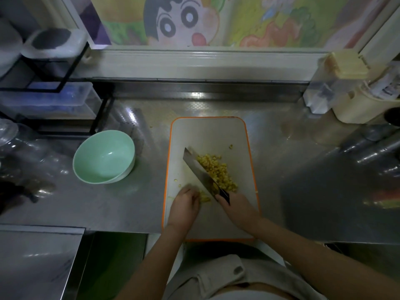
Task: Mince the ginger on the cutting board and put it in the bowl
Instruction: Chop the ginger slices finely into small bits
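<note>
Dim overall, greenish cast. Brightest patch — the white cutting board, mid-scene. Glare streaks on the steel counter at far centre and right. Corners vignetted dark; edges bowed by wide-angle lens. Far mural soft.

yellow chopped ginger piled mid cutting board, a few bits scattered around, white board with orange rim, empty mint green bowl off to its left, tilted a little

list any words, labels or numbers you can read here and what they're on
No text can be read.
Cartoon picture on the wall: drawing only, no words.
Printed item at far right: dark marks, too blurred to read.
Knife, bowl, cutting board: no visible markings.
</note>
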A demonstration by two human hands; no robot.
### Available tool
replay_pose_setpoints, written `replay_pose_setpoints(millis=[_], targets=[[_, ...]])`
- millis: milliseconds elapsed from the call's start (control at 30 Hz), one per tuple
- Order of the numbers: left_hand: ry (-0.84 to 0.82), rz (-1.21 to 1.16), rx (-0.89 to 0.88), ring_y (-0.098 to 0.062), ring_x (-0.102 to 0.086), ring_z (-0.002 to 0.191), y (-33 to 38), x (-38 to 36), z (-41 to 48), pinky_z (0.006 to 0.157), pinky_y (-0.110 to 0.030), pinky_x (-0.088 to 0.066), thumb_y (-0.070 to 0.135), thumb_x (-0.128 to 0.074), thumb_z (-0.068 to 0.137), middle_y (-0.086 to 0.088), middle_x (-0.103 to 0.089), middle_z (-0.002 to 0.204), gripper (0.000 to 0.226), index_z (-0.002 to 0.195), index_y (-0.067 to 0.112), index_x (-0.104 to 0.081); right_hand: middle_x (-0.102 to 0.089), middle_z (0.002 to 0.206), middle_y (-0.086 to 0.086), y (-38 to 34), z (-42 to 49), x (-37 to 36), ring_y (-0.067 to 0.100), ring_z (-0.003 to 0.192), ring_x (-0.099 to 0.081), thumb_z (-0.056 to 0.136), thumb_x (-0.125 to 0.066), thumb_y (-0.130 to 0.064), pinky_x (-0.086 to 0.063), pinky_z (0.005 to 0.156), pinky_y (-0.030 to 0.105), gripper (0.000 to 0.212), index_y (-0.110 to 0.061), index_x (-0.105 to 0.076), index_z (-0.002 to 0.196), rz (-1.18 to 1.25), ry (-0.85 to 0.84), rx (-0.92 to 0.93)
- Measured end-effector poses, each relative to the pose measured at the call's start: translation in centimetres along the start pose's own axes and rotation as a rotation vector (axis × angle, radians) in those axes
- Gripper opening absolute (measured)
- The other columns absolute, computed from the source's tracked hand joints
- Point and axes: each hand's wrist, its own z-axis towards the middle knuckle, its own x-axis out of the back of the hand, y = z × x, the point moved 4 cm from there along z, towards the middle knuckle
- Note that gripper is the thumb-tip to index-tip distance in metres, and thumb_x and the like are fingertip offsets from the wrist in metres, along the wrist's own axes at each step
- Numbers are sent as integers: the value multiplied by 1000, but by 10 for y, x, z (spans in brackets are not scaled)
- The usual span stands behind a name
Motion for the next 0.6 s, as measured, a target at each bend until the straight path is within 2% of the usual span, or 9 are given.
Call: replay_pose_setpoints(millis=[67,133,200,300,400,600], targets=[[11,-23,-4,-25,-59,99,-1,3,0,78,-13,-34,5,-57,85,-10,-62,110,21,103,4,-67,-46,62,-7,0,-1,0,3,54,-43,98,-43,-34,-32,47,17,32,-18,-48,71,4,-8,-1],[38,-31,7,-25,-57,104,-3,6,-1,82,-14,-34,7,-57,86,-9,-61,114,25,109,6,-65,-48,64,-5,-1,-3,0,10,58,-48,98,-44,-35,-33,52,24,31,-16,-50,74,21,-13,-1],[57,-32,27,-24,-58,101,-6,7,-2,77,-12,-31,7,-57,86,-8,-63,111,22,106,8,-67,-53,68,2,-3,-6,0,17,63,-52,97,-44,-36,-35,56,28,32,-10,-54,80,29,-13,3],[62,-27,25,-25,-59,89,-6,7,-3,68,-11,-27,5,-60,84,-10,-65,97,13,93,6,-71,-48,63,0,-7,-10,-1,11,54,-45,98,-44,-33,-30,46,19,31,-9,-52,81,-3,-33,17],[73,-15,20,-24,-58,88,-5,7,-2,67,-12,-28,6,-61,84,-10,-65,95,12,91,6,-72,-41,61,-6,-10,-12,-1,5,53,-40,99,-42,-32,-32,44,14,30,-10,-49,80,-51,-51,30],[66,12,4,-23,-58,89,-4,5,-1,68,-11,-25,6,-60,84,-10,-65,95,13,90,5,-71,-41,61,-7,-9,-9,-8,9,54,-42,98,-42,-33,-28,44,20,29,-12,-48,79,-79,-46,12]])
